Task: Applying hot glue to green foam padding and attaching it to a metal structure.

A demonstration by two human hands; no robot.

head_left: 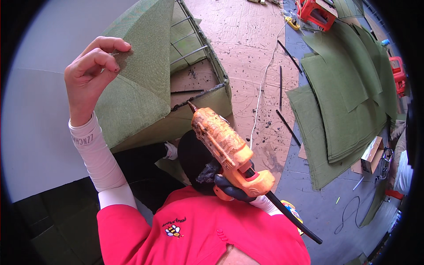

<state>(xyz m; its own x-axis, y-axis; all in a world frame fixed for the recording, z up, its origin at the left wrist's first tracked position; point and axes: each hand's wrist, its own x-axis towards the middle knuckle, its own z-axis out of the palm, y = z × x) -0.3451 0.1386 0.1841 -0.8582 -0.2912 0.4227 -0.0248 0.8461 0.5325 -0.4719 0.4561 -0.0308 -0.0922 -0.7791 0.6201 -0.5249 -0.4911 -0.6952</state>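
My bare left hand (pixel 95 68) is raised at the upper left, its finger and thumb pinched on the edge of green woven fabric (pixel 145 84). That fabric drapes over part of a box-shaped wire frame (pixel 196 52), with the rest of its top uncovered. Dark glue runs along the frame's fabric-wrapped rim. In a black glove, my right hand (pixel 229 187) grips an orange hot glue gun (pixel 221 137), smeared with residue. Its nozzle points at the rim's near edge, close to the glue. A black glue stick (pixel 293 217) sticks out from the gun's back.
Stacked green fabric sheets (pixel 344 101) lie on the right. Several black sticks (pixel 281 88) and dark crumbs are scattered over the cardboard (pixel 247 26), beside a white cord (pixel 260 88). A red stool (pixel 318 15) stands far off; a small open box (pixel 372 154) is at the right.
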